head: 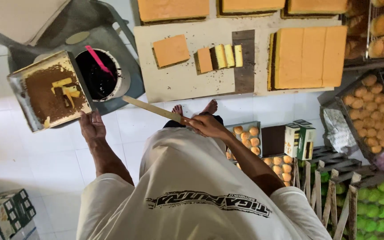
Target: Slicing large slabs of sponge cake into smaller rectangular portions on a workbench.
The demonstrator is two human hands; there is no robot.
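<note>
Wood is gripped by the right hand (206, 125) — a long flat wooden slat (153, 109), fingers closed round its near end; the metal tray (50, 91) of brown crumbs and yellow cake scraps is touched at its lower edge by the left hand (92, 126), fingers loosely spread — beside a dark bucket (99, 75).

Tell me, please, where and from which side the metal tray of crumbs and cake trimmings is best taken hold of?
Probably by the raised rim of the metal tray, hands on its two opposite long sides, coming from the near edge, where the left hand already rests. The tray sits tilted, and loose trimmings lie inside, so a level two-sided hold suits it. The right hand holds a long knife.
</note>
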